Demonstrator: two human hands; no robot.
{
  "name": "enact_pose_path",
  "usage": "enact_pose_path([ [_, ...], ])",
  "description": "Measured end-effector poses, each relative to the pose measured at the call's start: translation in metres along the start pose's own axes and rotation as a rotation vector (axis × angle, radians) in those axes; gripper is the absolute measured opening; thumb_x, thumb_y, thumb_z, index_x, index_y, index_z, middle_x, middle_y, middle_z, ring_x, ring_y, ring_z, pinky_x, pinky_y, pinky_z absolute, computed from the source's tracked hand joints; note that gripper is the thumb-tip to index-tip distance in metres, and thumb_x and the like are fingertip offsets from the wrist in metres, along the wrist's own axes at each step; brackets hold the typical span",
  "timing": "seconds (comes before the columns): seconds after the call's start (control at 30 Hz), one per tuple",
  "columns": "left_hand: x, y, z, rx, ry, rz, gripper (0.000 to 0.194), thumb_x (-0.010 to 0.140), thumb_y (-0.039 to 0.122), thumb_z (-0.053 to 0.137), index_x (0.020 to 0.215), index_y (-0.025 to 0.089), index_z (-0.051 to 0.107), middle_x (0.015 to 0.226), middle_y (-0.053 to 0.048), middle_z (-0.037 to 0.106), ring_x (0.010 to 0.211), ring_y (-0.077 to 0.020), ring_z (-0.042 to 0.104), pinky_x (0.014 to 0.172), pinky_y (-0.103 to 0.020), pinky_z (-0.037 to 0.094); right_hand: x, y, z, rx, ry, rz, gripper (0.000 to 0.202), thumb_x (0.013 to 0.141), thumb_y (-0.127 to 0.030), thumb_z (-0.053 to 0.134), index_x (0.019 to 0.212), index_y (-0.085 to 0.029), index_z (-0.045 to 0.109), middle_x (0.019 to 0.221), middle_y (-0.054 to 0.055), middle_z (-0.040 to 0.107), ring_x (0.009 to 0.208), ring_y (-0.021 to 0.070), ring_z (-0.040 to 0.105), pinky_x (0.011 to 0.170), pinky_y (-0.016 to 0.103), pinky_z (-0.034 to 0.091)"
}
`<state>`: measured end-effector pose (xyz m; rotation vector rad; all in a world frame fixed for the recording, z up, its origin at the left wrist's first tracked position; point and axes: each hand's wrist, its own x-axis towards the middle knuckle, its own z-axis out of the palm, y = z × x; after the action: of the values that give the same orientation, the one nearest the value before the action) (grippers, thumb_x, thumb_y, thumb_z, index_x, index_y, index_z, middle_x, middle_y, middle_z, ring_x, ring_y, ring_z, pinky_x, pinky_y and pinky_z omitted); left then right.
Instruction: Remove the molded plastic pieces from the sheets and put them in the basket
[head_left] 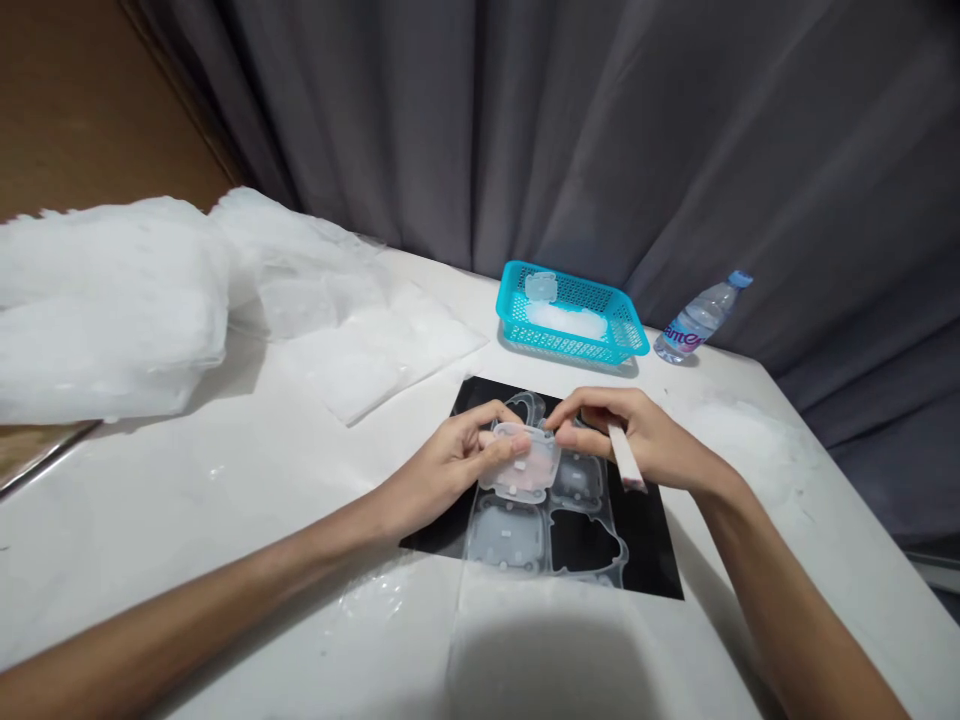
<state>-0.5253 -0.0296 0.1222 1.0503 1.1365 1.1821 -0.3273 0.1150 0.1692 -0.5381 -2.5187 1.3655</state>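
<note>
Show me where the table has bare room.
Bare table shows between the white bags and left arm, and right of the right arm. Crowded: the mat, under clear plastic, left hand and right hand; and the back, with basket beside bottle.

white table (pixel 360 600) bears a black mat (pixel 652 540), basket (pixel 574 352), bottle (pixel 691 325).

From where I stand I count two hands, one left hand (pixel 469 450) and one right hand (pixel 649 432), one held clear piece (pixel 525 475), one pale stick (pixel 627 460), one black mat (pixel 654 545), one far turquoise basket (pixel 566 348), one bottle (pixel 696 322).
</note>
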Motion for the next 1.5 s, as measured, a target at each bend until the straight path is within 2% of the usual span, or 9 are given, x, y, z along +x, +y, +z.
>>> enact_pose_path([
  [0.23,0.005,-0.002,0.0,-0.09,0.021,-0.029,0.032,0.096,0.047,0.071,0.098,0.016,0.064,0.071,0.002,0.067,0.06,-0.0105,0.061,0.059,-0.021,0.045,0.003,0.009,0.006,0.026,-0.008,0.025,0.024,0.092,-0.045,0.074,0.089,-0.021,0.076,0.071,-0.002,0.063,0.062,0.0124,0.048,0.059,0.027,0.038],
  [0.37,0.006,-0.003,0.0,-0.27,0.035,-0.087,0.033,0.099,0.048,0.065,0.102,0.016,0.067,0.089,-0.005,0.075,0.079,-0.017,0.073,0.078,-0.029,0.057,0.006,0.018,0.007,0.057,0.005,0.037,0.025,0.094,-0.044,0.07,0.09,-0.021,0.076,0.078,0.0,0.065,0.064,0.0124,0.048,0.059,0.027,0.037],
  [0.5,0.01,-0.006,-0.004,-0.383,-0.008,-0.153,0.052,0.102,0.061,0.052,0.118,0.013,0.068,0.104,-0.017,0.08,0.093,-0.0268,0.078,0.092,-0.042,0.059,0.007,0.025,0.008,0.082,0.021,0.048,0.029,0.094,-0.048,0.069,0.091,-0.02,0.075,0.08,0.001,0.066,0.067,0.0135,0.05,0.061,0.027,0.039],
  [0.63,0.011,-0.009,-0.009,-0.394,-0.058,-0.167,0.068,0.099,0.072,0.045,0.125,0.013,0.067,0.112,-0.02,0.079,0.101,-0.0295,0.078,0.098,-0.046,0.057,0.009,0.03,0.007,0.11,0.003,0.06,0.028,0.094,-0.046,0.069,0.092,-0.019,0.074,0.082,0.001,0.067,0.069,0.0144,0.054,0.063,0.028,0.043],
  [0.7,0.01,-0.009,-0.009,-0.341,-0.066,-0.142,0.059,0.099,0.065,0.054,0.126,0.014,0.067,0.119,-0.018,0.078,0.108,-0.029,0.076,0.104,-0.047,0.054,0.01,0.031,0.006,0.114,0.001,0.066,0.027,0.095,-0.045,0.069,0.092,-0.019,0.074,0.082,0.001,0.067,0.07,0.0142,0.055,0.064,0.028,0.043],
  [0.8,0.008,-0.009,-0.008,-0.259,-0.07,-0.105,0.041,0.095,0.043,0.073,0.127,0.017,0.069,0.124,-0.014,0.077,0.114,-0.0267,0.074,0.108,-0.045,0.052,0.01,0.032,0.006,0.123,0.014,0.06,0.026,0.095,-0.044,0.069,0.092,-0.019,0.075,0.083,0.001,0.068,0.07,0.0137,0.055,0.065,0.027,0.043],
  [0.9,0.008,-0.01,-0.007,-0.31,-0.079,-0.113,0.039,0.093,0.033,0.076,0.128,0.017,0.069,0.123,-0.014,0.077,0.112,-0.0264,0.075,0.107,-0.044,0.053,0.01,0.033,0.005,0.12,0.016,0.061,0.027,0.095,-0.045,0.069,0.093,-0.02,0.075,0.085,0.002,0.069,0.071,0.0141,0.056,0.066,0.028,0.044],
  [1.13,0.01,-0.008,-0.007,-0.42,-0.101,-0.127,0.034,0.096,0.026,0.071,0.128,0.016,0.07,0.125,-0.015,0.076,0.115,-0.0277,0.075,0.105,-0.043,0.056,0.008,0.028,0.002,0.112,0.01,0.047,0.024,0.096,-0.043,0.07,0.092,-0.02,0.074,0.086,0.002,0.07,0.076,0.0153,0.06,0.069,0.027,0.047],
  [1.5,0.007,-0.004,-0.002,-0.38,-0.086,-0.12,0.033,0.097,0.03,0.069,0.127,0.014,0.067,0.127,-0.015,0.074,0.117,-0.0294,0.073,0.108,-0.048,0.053,0.008,0.028,-0.001,0.114,-0.01,0.019,0.022,0.098,-0.041,0.068,0.094,-0.019,0.073,0.089,0.002,0.069,0.08,0.0154,0.061,0.072,0.027,0.048],
])
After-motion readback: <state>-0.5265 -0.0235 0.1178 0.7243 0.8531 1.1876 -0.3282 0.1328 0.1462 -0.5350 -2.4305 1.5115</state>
